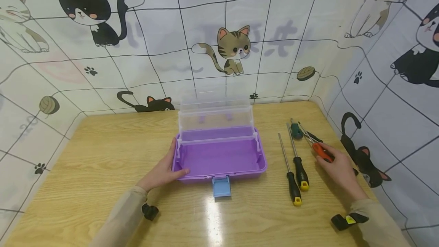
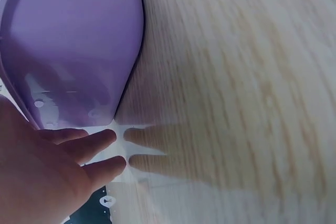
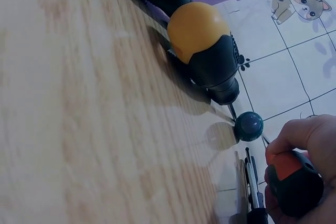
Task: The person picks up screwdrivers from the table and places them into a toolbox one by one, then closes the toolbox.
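Note:
A purple plastic box (image 1: 219,175) stands on the table with its clear lid (image 1: 216,120) raised and its blue latch (image 1: 221,188) hanging down in front. My left hand (image 1: 168,170) holds the box's left end, thumb over the rim and fingers along the outer wall; those fingers (image 2: 97,148) show in the left wrist view. On the right, my right hand (image 1: 339,167) grips a screwdriver (image 1: 321,151) by its orange and black handle, shaft pointing away. In the right wrist view the same handle (image 3: 296,190) sits between thumb and fingers.
Left of my right hand lie two long screwdrivers (image 1: 300,174) with black and yellow handles. Beyond them is a short tool with a dark green handle (image 1: 296,131). A slim dark tool (image 1: 314,137) lies near the right hand. Cat-printed fabric (image 1: 157,64) walls the table's back and sides.

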`<state>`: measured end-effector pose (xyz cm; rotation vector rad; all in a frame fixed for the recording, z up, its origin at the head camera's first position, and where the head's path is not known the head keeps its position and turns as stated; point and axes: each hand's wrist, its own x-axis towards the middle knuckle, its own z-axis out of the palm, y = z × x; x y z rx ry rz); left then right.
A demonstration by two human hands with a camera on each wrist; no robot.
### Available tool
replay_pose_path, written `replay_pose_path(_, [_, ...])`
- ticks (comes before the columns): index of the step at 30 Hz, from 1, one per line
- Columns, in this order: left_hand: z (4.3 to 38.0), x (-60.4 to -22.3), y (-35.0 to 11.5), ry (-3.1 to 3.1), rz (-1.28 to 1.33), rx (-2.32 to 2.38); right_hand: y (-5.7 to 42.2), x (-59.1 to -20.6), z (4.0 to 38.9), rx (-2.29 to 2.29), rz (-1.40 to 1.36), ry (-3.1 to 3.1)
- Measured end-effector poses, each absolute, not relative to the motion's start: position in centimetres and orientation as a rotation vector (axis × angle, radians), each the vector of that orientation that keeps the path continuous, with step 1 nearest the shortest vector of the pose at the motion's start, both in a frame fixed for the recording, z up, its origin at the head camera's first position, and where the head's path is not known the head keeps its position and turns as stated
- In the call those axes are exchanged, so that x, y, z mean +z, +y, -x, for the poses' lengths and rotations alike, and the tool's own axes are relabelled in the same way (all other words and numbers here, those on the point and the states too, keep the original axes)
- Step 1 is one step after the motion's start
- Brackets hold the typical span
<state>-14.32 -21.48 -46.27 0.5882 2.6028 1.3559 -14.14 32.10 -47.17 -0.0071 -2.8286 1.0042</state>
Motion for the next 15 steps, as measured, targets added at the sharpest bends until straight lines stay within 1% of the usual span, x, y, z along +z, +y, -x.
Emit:
replay_pose_path(8, [14.29,-46.41,-21.52,2.557,-0.562,1.382,31.69,-46.74,14.33,1.000,0.036,-2.819])
replay_pose_path(15, [14.32,-46.62,-21.49,2.554,-0.624,1.391,31.58,-46.22,14.44,1.015,0.015,-2.811])
